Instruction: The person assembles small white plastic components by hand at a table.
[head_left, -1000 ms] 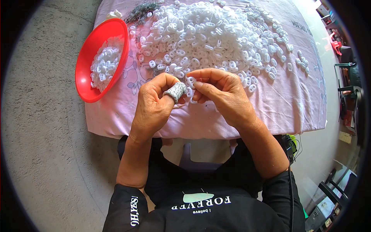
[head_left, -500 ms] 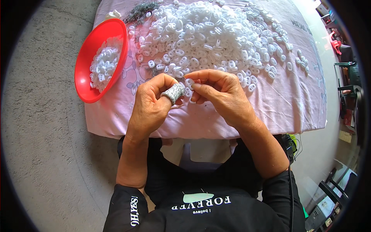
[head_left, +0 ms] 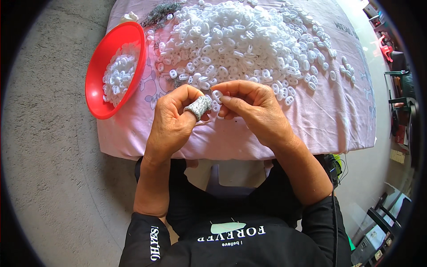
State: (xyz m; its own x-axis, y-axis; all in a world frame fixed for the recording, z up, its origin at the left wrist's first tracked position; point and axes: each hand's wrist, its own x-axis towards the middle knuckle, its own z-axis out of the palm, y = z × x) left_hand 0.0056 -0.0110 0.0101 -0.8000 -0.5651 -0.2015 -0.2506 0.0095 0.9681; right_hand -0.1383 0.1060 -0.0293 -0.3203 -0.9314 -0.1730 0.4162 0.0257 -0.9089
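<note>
My two hands meet over the near part of the tabletop [head_left: 338, 120], which is draped in a pale pink cloth. My right hand [head_left: 258, 109] pinches one small white plastic ring piece [head_left: 217, 95] between thumb and forefinger, so that grip is clamped on it. My left hand [head_left: 174, 119] is curled, its thumb wearing a grey knitted thumb sleeve [head_left: 198, 107], and the covered thumb tip sits just beside the piece; I cannot tell whether it presses against it, nor whether the left grip holds anything of its own. A second white piece seems to sit just under my right fingertips, though it is too small to make out well.

Just beyond my knuckles spreads a large heap of white plastic ring pieces [head_left: 240, 42] across the middle of the cloth, with strays trailing off to the right. On my left, at the cloth's edge, stands a red plastic bowl [head_left: 95, 86] tilted toward me, holding a smaller pile of the same white pieces. Beyond the bowl, a grey-green tangle [head_left: 160, 13] lies at the far edge. Grey concrete floor [head_left: 53, 178] lies to my left.
</note>
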